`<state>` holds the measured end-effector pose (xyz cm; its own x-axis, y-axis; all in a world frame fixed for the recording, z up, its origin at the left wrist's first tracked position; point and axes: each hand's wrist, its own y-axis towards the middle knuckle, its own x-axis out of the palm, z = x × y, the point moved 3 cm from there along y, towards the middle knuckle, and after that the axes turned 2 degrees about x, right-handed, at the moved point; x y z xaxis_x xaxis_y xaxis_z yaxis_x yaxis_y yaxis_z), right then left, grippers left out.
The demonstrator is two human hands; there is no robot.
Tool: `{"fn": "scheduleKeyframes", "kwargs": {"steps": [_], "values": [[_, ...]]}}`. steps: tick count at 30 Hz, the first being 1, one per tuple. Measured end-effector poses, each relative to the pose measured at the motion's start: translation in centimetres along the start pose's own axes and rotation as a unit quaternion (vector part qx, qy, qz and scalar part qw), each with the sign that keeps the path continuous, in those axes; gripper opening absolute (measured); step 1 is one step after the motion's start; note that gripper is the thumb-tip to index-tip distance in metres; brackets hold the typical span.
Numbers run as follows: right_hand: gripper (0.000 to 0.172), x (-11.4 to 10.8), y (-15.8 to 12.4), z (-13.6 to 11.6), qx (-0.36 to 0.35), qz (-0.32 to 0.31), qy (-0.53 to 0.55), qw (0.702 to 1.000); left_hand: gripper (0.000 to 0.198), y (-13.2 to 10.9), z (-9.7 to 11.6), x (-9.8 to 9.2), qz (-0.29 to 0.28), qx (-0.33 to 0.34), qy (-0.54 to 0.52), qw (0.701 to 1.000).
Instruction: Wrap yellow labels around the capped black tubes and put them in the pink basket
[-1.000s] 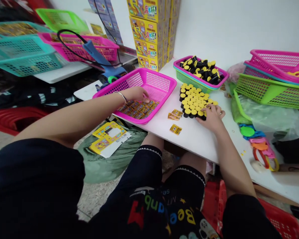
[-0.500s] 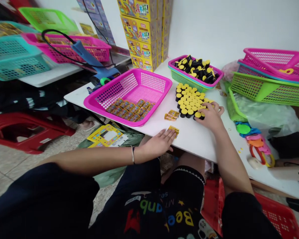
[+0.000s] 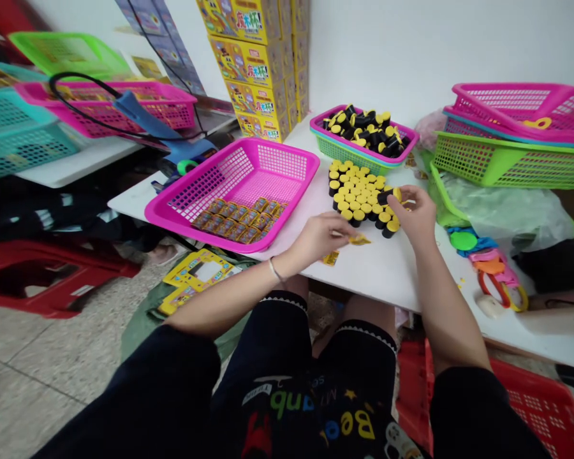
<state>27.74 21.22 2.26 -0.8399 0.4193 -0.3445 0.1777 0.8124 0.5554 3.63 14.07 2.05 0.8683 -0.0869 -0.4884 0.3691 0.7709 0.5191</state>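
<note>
Pinching a small yellow sticker (image 3: 358,240) in the left hand (image 3: 321,234), fingertips closed tight on it, just above the white table (image 3: 387,274). Gripping one yellow-capped black cylinder (image 3: 388,195) in the right hand (image 3: 415,215), thumb and fingers curled narrow around it, tipped sideways at the edge of the standing cluster of cylinders (image 3: 356,188). Below the left hand, flat on the table, a second sticker (image 3: 331,258). Off left, a pink basket (image 3: 287,156) with rows of packets (image 3: 236,217); behind the cluster, a far basket (image 3: 345,148) of loose cylinders.
</note>
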Motion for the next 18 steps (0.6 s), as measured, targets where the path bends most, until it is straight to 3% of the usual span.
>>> {"fn": "scheduleKeyframes", "kwargs": {"steps": [4,8,12,15,18], "values": [[0.037,0.3,0.0,0.5,0.038,0.029,0.102,0.994,0.022,5.8,-1.5,1.5,0.047,-0.075,-0.075,0.993],[0.041,0.1,0.5,1.1,0.056,0.040,0.140,0.988,0.034,9.1,-2.8,2.8,0.067,-0.047,-0.032,0.996],[0.047,-0.2,0.9,1.5,0.083,0.066,0.206,0.973,0.061,9.3,-4.1,3.2,0.076,0.035,0.042,0.996],[0.047,-0.1,1.0,1.3,0.100,0.064,0.270,0.956,0.070,8.4,-4.2,3.1,0.054,0.087,0.034,0.994],[0.044,0.2,0.7,0.6,0.123,0.037,0.334,0.934,0.071,7.7,-3.7,3.0,0.031,0.097,0.012,0.995]]}}
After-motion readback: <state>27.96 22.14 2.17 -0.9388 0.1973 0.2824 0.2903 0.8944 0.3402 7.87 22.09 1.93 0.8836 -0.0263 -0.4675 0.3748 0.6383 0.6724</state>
